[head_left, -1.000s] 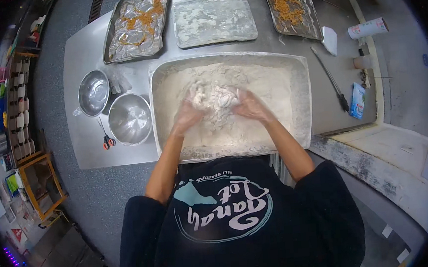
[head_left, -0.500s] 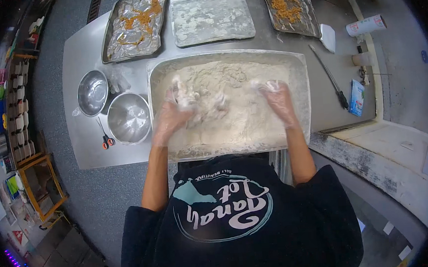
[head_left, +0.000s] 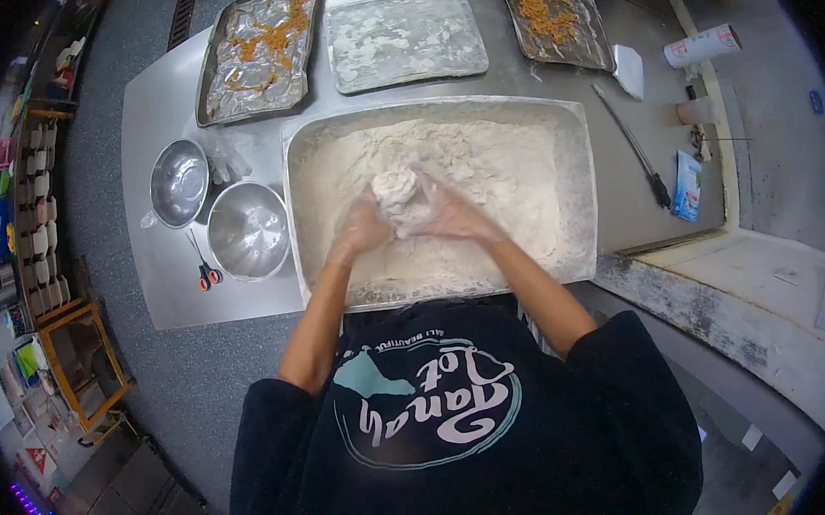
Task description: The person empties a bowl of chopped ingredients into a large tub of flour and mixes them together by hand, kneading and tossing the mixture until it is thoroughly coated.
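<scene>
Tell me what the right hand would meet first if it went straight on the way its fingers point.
The floury lump: the right hand points forward and leftward at it, and seems to touch it already, though blur hides the exact contact.

two hands [head_left: 456, 216], one lump [head_left: 394, 188], one tub [head_left: 576, 198]. two bowls [head_left: 249, 229]. three trays [head_left: 407, 43]: two with orange bits [head_left: 541, 11], one floury. one pair scissors [head_left: 204, 277], one roll [head_left: 701, 47], one packet [head_left: 687, 187], one rod [head_left: 628, 137].

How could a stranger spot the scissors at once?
Find the big tub of pale powder on the metal table. Just left of it is a shiny bowl; the scissors lie left of that bowl. Their orange handles set them apart from the silver bowl.
</scene>
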The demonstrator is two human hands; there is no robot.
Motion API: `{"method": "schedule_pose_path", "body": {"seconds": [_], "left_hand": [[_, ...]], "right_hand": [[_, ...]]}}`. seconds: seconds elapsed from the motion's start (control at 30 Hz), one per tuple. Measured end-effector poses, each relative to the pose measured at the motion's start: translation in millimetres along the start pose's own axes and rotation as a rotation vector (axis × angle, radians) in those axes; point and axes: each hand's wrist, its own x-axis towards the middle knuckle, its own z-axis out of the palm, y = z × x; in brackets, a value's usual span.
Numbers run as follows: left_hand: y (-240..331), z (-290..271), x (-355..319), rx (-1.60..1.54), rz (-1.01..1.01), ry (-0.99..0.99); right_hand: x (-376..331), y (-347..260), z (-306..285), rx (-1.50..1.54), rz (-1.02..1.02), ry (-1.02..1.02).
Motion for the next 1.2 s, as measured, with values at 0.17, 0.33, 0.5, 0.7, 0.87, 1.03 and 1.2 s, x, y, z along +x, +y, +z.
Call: {"method": "schedule_pose_path", "body": {"seconds": [0.17, 0.33, 0.5, 0.7, 0.87, 1.03, 1.2], "left_hand": [[-26, 6, 2, -0.193, 0.158, 0.091], [39, -24, -12, 0.242, -0.09, -0.145], [45, -43, -27, 0.303, 0.259, 0.025], [-4, -44, -20, 0.285, 0.208, 0.091], [-30, -45, 2, 0.455, -0.038, 0.127], [17, -9, 4, 0.408, 0.207, -0.267], [22, 17, 16, 0.369, -0.071, -0.21]], "right_hand": [[6, 10, 19, 0.908, 0.049, 0.035], [-31, -26, -40, 0.441, 0.12, 0.184], [-51, -23, -65, 0.323, 0.184, 0.102], [-48, -12, -86, 0.271, -0.071, 0.235], [-61, 54, -99, 0.229, 0.3, 0.372], [-43, 20, -62, 0.158, 0.074, 0.206], [-51, -1, -33, -0.112, -0.15, -0.114]]}}
